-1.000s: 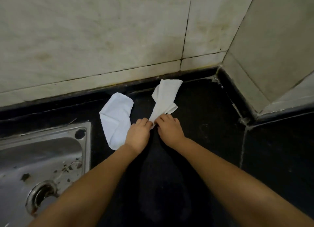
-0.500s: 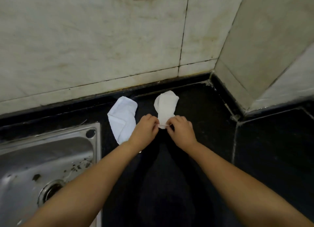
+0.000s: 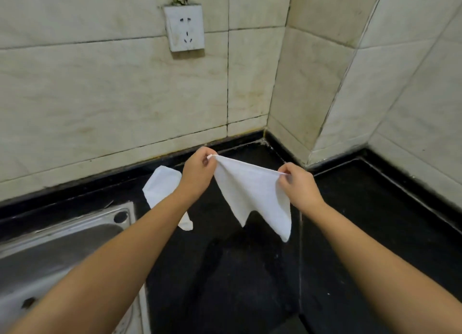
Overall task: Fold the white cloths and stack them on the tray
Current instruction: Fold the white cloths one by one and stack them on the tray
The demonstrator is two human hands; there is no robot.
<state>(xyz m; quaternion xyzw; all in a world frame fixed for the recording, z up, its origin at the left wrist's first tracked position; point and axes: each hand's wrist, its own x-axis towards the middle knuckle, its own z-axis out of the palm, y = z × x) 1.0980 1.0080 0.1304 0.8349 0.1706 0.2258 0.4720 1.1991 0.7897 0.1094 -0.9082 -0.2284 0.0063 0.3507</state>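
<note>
In the middle of the frame I see both hands raised above the black stone bench (image 3: pixel 250 283). The left hand (image 3: pixel 197 176) pinches one upper corner of a small white square cloth (image 3: pixel 252 196), and the right hand (image 3: pixel 298 184) pinches the other upper corner, so the top edge is stretched between them. The rest of this cloth hangs down freely, with two pointed corners at the bottom, and I cannot tell if it touches the bench.

A second white cloth, crumpled (image 3: pixel 162 186), lies on the bench left of centre, partly hidden behind the left forearm. It is just beside the corner of the steel sink (image 3: pixel 75 233), which fills the lower left of the frame.

In the upper part of the frame I see a pale tiled wall (image 3: pixel 100 96) with a white wall socket (image 3: pixel 184 28).
</note>
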